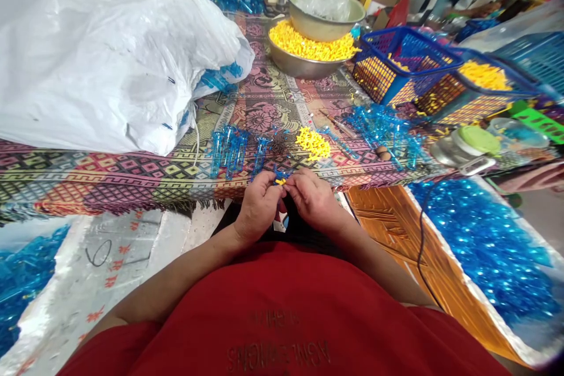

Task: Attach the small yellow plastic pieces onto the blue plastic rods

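Blue-and-yellow plastic bits (279,177) are being pinched, fingers closed together, between the left hand (258,207) and right hand (314,200), just off the cloth's (132,185) near edge. They're looking light, stiff and fiddly, best held by their ends. Yellow pieces (312,144) are lying just beyond.

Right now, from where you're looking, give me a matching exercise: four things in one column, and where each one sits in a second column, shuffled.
Things:
1. White sack
2. Metal bowl of yellow pieces
3. Small yellow heap
4. Blue heap

Places:
A. Off the cloth, to the person's right
B. Far side of the cloth, under a second bowl
C. On the cloth, just ahead of the hands
D. Left side of the cloth

Pairs: 1-D, 2-B, 3-C, 4-A
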Demonstrator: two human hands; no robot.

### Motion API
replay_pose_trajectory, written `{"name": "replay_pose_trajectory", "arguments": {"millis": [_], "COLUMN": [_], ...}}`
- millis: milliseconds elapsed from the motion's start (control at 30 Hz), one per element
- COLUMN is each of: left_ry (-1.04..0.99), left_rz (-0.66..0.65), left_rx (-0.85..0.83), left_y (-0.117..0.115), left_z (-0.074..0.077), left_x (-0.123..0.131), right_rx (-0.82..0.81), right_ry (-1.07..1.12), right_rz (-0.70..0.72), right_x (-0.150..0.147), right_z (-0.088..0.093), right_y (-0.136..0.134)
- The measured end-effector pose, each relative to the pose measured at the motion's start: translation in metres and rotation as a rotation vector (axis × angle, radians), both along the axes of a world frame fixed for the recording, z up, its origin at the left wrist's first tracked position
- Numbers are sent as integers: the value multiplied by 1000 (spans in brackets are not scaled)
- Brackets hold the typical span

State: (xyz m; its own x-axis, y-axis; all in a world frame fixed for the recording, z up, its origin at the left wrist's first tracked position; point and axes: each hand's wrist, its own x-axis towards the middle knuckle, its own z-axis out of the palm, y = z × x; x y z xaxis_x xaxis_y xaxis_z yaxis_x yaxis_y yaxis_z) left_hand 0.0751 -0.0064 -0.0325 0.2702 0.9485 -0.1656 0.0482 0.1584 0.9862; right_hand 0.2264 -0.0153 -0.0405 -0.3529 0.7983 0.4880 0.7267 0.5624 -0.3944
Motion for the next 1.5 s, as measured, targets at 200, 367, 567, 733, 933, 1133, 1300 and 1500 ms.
{"name": "replay_pose_trajectory", "arguments": {"millis": [200,367,567,733,933,1133,1300,1500], "left_ry": [14,26,-9,-106,-183,-255,-398,-459], "left_rz": [-15,-2,-13,-49,-34,-61,-114,-146], "left_rx": [14,24,-5,-63,-76,-73,-156,-238], "left_y": [0,0,-1,-2,-3,-4,-3,-1], "left_z": [-1,-2,1,3,4,1,-2,-1], "left_x": [-1,0,1,1,3,2,-2,-4], "right_rx": [-11,52,137,167,17,-81,-299,-393], "right_ry": [153,212,140,175,391,455,591,704], "right_rz": [44,-8,-12,-9,-88,-77,11,12], "right_x": [3,2,0,1,-2,-2,5,7], "right_z": [1,1,-3,-4,-4,0,4,3], "right_y": [3,2,3,4,0,1,4,6]}}
